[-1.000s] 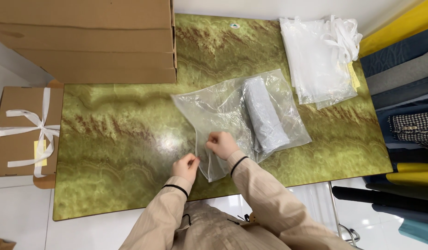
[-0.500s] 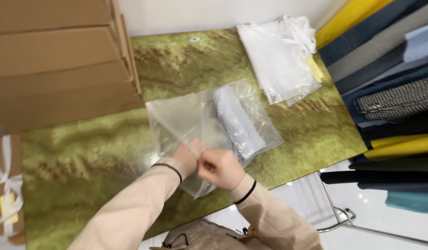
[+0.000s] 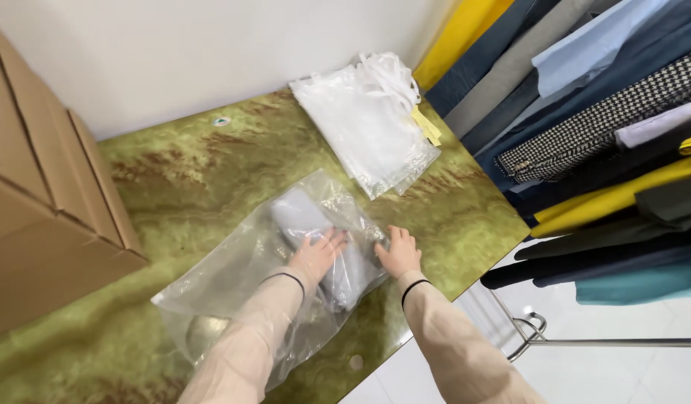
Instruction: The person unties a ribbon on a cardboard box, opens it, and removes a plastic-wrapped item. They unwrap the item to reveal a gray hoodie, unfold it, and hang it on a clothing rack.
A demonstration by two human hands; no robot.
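**Hands flattening a bagged grey garment on a green marbled tabletop**

Hands in beige sleeves reach down from the head camera onto a clear plastic bag (image 3: 263, 292) that lies near the tabletop's (image 3: 173, 179) right edge, closer to the near side than to the wall. Inside the bag sits a folded grey garment (image 3: 304, 221), pushed toward the bag's far right end; the rest of the bag is slack and wrinkled.

The left hand (image 3: 315, 258) lies flat, fingers spread, pressing on the bag over the garment; it grips nothing. The right hand (image 3: 398, 253) rests open at the bag's right edge, fingertips touching the film, also without a grasp.

The bag looks light, thin and slippery, likely to slide on the glossy surface and crumple if pinched. The garment seems soft and floppy. A hold at the bag's edges or corners, or through the film around the folded cloth, would probably be steadiest.

A pile of white bags (image 3: 368, 127) lies at the far right corner. Cardboard boxes (image 3: 39, 217) stand along the left edge. Hanging clothes (image 3: 600, 142) fill the right side.
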